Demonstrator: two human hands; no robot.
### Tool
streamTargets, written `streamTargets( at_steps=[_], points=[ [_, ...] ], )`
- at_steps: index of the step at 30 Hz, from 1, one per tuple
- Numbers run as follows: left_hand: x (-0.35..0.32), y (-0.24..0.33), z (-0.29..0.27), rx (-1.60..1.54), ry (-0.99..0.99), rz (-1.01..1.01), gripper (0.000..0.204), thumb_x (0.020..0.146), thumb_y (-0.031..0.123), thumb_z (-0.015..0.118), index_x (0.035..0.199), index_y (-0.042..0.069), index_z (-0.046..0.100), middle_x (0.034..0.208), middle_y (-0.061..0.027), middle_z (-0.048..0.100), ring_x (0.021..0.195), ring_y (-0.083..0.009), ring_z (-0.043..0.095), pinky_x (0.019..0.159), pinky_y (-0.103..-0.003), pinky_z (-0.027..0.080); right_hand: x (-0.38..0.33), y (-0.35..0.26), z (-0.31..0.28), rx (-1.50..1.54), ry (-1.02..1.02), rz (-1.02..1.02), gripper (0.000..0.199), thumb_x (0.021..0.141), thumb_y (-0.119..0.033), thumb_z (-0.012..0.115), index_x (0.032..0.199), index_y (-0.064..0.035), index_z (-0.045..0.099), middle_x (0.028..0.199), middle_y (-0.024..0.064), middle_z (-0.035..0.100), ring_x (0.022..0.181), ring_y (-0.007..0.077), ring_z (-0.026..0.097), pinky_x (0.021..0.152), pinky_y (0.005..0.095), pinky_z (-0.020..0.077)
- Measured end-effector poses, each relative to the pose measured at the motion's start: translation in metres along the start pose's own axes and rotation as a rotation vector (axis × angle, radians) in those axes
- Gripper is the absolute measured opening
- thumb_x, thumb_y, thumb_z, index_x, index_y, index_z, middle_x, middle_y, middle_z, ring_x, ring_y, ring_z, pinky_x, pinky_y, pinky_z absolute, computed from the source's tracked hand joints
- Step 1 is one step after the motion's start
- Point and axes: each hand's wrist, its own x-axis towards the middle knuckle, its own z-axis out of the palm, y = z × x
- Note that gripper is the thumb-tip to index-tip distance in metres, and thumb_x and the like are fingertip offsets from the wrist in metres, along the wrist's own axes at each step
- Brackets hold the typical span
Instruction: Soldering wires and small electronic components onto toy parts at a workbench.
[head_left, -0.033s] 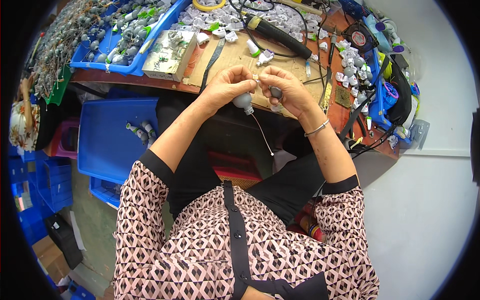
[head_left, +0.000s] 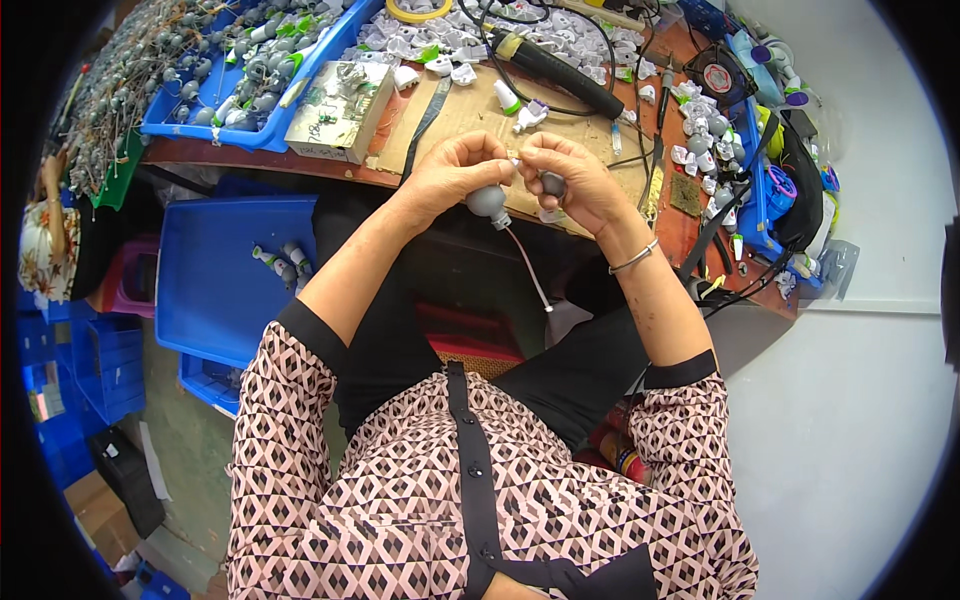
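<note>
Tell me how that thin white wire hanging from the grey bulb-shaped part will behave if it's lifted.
The thin white wire sags in a loose curve below the grey bulb-shaped part in the left hand, so it is probably floppy. It looks light, and would likely swing and snag.

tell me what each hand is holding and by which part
The left hand pinches the grey bulb-shaped part at its top, its thin wire hanging free. The right hand grips a small dark piece; where cannot be told.

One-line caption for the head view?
Both hands hold small grey parts above a cluttered workbench: left hand, right hand.
</note>
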Motion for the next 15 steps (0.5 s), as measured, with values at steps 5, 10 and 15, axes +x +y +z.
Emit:
streamTargets(
  at_steps=[5,10,15],
  points=[
    [-0.004,0.008,-0.007,-0.290,-0.083,-0.168,0.024,0.103,0.025,0.053,0.110,0.005,0.064,0.098,-0.0034,0.069,0.089,-0.0094,0.064,0.079,-0.024,0.051,0.000,0.004,0.001,0.157,-0.019,0.008,0.013,0.098,-0.020,0.062,0.095,-0.0080,0.057,0.081,-0.0001,0.057,0.065,0.0049,0.054,0.044,0.0159,0.0400],
    [-0.006,-0.001,-0.007,-0.233,-0.084,-0.146,0.018,0.100,0.024,0.061,0.108,0.008,0.065,0.094,-0.0018,0.070,0.082,-0.0060,0.063,0.069,-0.021,0.049,-0.002,0.011,0.007,0.126,-0.023,0.000,0.014,0.098,-0.020,0.062,0.095,-0.0079,0.057,0.079,-0.0004,0.057,0.064,0.0043,0.054,0.044,0.0159,0.0402],
    [-0.013,-0.007,-0.007,-0.090,-0.046,-0.184,0.016,0.096,0.029,0.068,0.099,0.014,0.065,0.088,0.0027,0.070,0.075,-0.0009,0.056,0.064,-0.018,0.038,-0.008,0.019,0.004,-0.058,0.032,-0.011,0.017,0.097,-0.024,0.065,0.096,-0.0086,0.058,0.075,-0.0028,0.056,0.061,0.0034,0.054,0.044,0.0170,0.0396]
  ],
)
